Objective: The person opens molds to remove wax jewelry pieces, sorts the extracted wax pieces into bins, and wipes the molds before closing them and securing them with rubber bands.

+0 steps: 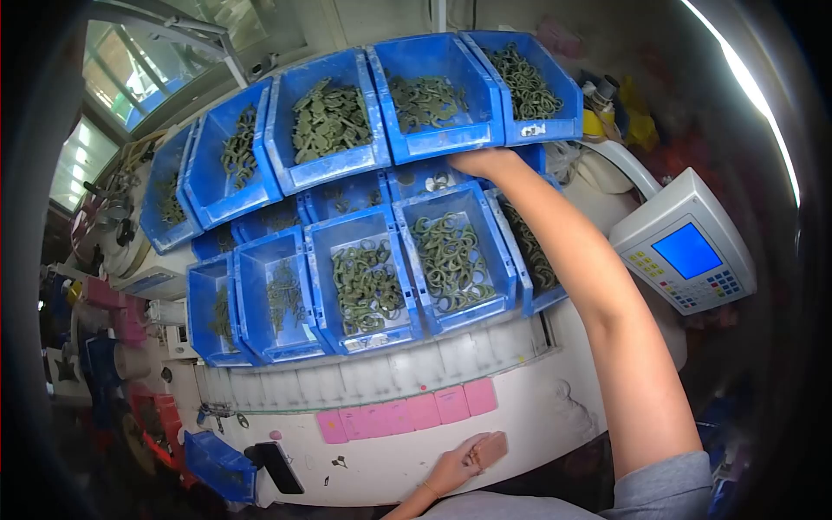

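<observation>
The scene is taken in by a single head-worn camera, faced forward and down over the worktop [373, 468], with a wide, curved field ringed by dark edges. The left hand [452, 469], gripping a pinkish block [491, 450], is seen from above at the bottom of the view. Beyond that grip, the blue bins [446, 141] are looked into at a slant, and the display [687, 252] is included toward the right margin.
</observation>
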The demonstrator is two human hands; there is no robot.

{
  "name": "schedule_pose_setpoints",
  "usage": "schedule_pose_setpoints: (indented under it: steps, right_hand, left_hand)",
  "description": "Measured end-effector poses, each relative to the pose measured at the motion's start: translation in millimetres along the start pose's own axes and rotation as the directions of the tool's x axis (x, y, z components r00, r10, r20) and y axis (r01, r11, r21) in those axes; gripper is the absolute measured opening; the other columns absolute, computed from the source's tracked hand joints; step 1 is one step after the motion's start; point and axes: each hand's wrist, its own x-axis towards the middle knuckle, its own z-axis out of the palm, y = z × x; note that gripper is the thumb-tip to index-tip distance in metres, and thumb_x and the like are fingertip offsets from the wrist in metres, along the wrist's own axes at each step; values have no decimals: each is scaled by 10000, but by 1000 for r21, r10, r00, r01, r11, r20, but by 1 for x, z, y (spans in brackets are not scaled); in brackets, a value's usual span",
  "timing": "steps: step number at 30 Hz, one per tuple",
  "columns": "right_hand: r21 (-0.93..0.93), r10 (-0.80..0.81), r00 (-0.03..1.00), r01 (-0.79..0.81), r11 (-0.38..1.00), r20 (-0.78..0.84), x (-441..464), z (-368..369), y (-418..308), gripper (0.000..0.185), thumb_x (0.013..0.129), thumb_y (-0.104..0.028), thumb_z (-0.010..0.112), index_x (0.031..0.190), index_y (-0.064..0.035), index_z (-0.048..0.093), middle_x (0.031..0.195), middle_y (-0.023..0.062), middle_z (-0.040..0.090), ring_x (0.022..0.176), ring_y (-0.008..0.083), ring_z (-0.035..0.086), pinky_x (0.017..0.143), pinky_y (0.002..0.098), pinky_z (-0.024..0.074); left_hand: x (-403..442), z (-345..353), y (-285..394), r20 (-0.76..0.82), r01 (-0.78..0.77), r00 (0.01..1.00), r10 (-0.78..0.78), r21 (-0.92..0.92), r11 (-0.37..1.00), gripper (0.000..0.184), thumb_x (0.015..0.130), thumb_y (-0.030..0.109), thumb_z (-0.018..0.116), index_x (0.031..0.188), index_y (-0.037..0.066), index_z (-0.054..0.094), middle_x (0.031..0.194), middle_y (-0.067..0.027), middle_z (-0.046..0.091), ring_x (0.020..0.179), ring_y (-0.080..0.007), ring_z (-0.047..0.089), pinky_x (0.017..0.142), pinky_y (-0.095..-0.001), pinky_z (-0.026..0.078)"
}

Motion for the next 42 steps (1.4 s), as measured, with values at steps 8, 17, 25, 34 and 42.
schedule_pose_setpoints:
  steps: [8,17,25,34,42]
  right_hand:
    - [-159,-79,994,66,985,-77,6,3,-22,411,984,-233,465,1352,-93,580,1408,186,554,1331,363,490,1139,471,371]
    - [-206,-174,959,128,970,-225,10,12,-25,392,915,-130,505,1288,-57,600,1373,207,567,1296,406,497,1112,486,387]
    - [37,104,933,-124,992,346,-35,-46,-40,385,993,-249,504,1280,-19,617,1430,229,523,1342,397,470,1114,469,387]
    - [348,-147,969,70,935,201,-222,-103,-104,373,995,-250,589,1293,-28,623,1358,222,585,1294,372,523,1096,426,406]
    - [475,44,952,-191,859,303,-471,-60,-216,473,931,-363,678,1314,-89,626,953,164,691,882,315,672,797,405,531]
  left_hand:
    - [-5,12,-6,-64,-45,997,49,58,997,728,780,121,682,1469,224,468,910,-156,686,729,-259,677,734,-346,545]
    - [-18,6,46,-134,-52,990,34,-131,990,567,865,207,734,1384,66,554,1087,-138,717,948,-195,676,824,-352,549]
    - [-9,17,7,-181,-127,976,121,-19,992,585,871,272,725,1403,127,529,1079,-197,709,944,-240,708,809,-367,549]
    - [-9,13,-19,-196,-316,923,332,107,943,601,837,244,717,1401,178,521,941,-168,700,818,-305,711,777,-356,565]
    - [-24,24,-30,-540,-410,693,478,250,877,435,782,248,820,1138,67,650,849,-120,715,733,-167,700,696,-310,558]
